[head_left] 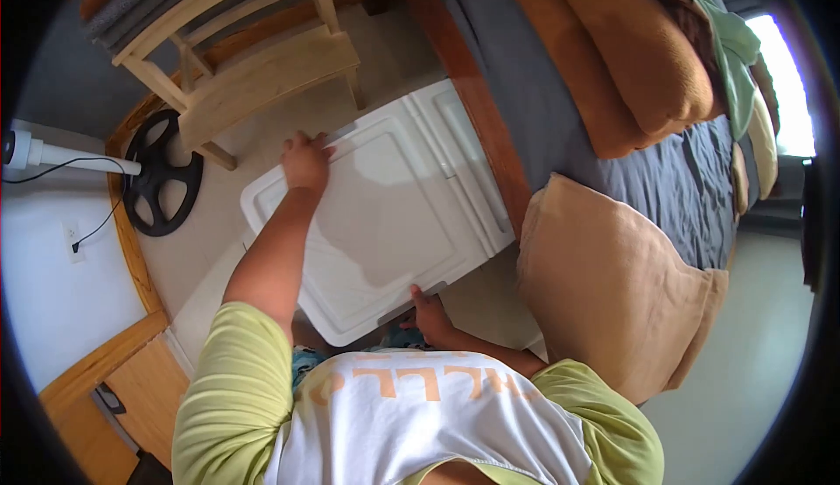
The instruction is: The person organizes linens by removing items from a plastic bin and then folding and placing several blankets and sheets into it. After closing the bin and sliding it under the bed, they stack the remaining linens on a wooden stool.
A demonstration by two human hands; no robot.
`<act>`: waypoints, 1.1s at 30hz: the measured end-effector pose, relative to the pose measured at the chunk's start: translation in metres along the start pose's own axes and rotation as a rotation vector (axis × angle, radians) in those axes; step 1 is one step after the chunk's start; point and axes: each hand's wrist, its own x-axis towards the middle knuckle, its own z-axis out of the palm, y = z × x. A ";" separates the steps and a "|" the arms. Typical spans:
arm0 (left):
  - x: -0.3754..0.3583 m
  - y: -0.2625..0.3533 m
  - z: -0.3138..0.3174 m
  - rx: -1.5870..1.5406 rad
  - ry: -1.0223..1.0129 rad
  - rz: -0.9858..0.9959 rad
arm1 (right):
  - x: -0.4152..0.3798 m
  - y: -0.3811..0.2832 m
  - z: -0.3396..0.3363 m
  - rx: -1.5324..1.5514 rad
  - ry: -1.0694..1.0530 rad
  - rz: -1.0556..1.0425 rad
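Observation:
A large white plastic lid (pixel 385 205) lies on a box low in front of me, with a hinged section at its right end beside the bed frame. On the lid's far edge, near a grey latch, rests my left hand (pixel 306 161), its fingers curled over the rim. My right hand (pixel 429 317) is at the near edge by another grey latch, thumb up on the rim and the other fingers lower, partly hidden. Both hands grip the lid's edges.
A wooden chair (pixel 262 91) stands beyond the box. At the left is a black round base (pixel 162 172) with a white pole. The bed (pixel 525 73) on the right holds folded brown blankets (pixel 621 56), and a beige cloth (pixel 612 284) hangs over its near end.

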 end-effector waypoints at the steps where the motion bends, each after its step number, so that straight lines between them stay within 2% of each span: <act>1: 0.004 0.016 0.001 0.017 -0.006 0.005 | 0.003 0.000 -0.006 -0.005 -0.010 0.006; 3: 0.021 0.049 0.014 0.012 -0.005 0.062 | 0.017 -0.001 -0.027 0.069 0.154 -0.094; 4: 0.034 0.063 0.027 -0.009 -0.006 0.113 | 0.023 -0.005 -0.040 0.065 0.154 -0.090; 6: 0.061 0.098 0.042 -0.001 -0.069 0.224 | 0.033 -0.020 -0.070 0.129 0.316 -0.293; 8: 0.075 0.135 0.024 -0.061 -0.264 0.288 | 0.032 -0.032 -0.100 0.200 0.475 -0.294; 9: 0.075 0.145 0.021 -0.067 -0.266 0.291 | 0.031 -0.036 -0.115 0.225 0.531 -0.297; 11: 0.070 0.151 0.016 -0.222 -0.361 0.525 | 0.027 -0.032 -0.132 -0.089 0.566 -0.345; 12: 0.062 0.142 0.014 -0.221 -0.368 0.526 | 0.021 -0.031 -0.130 -0.193 0.577 -0.358; 14: 0.040 0.106 0.012 -0.190 0.067 0.602 | -0.035 -0.052 -0.088 -0.711 0.599 -0.958; 15: 0.035 0.081 0.015 -0.358 0.131 0.554 | -0.043 -0.058 -0.073 -0.710 0.609 -0.943; 16: 0.032 0.050 0.018 -0.526 0.198 0.497 | -0.044 -0.068 -0.061 -0.859 0.487 -1.012; 17: 0.022 0.022 0.029 -0.532 0.226 0.303 | -0.037 -0.077 -0.050 -1.008 0.355 -1.080; 18: 0.009 -0.012 0.053 -0.533 0.251 0.105 | -0.023 -0.084 -0.038 -1.014 0.361 -1.074; 19: -0.003 -0.059 0.094 -0.581 0.190 -0.048 | -0.001 -0.091 -0.028 -1.120 0.397 -1.046; 21: -0.035 -0.134 0.160 -0.301 -0.076 -0.457 | 0.039 -0.103 -0.020 -1.237 0.420 -1.028; 23: -0.041 -0.145 0.132 -0.181 -0.430 -0.990 | 0.073 -0.110 -0.019 -1.391 0.640 -0.961; 24: -0.042 -0.154 0.135 -0.180 -0.430 -0.991 | 0.082 -0.109 -0.020 -1.391 0.639 -0.961; 26: -0.039 -0.173 0.150 -0.159 -0.522 -1.174 | 0.098 -0.106 -0.035 -1.515 0.768 -0.971; 30: -0.023 -0.149 0.130 -0.199 -0.522 -1.269 | 0.107 -0.137 -0.059 -1.677 0.941 -0.629; 31: -0.021 -0.150 0.129 -0.183 -0.553 -1.260 | 0.111 -0.149 -0.065 -1.678 0.946 -0.472; 33: -0.023 -0.151 0.129 -0.159 -0.569 -1.276 | 0.126 -0.171 -0.079 -1.681 0.925 -0.338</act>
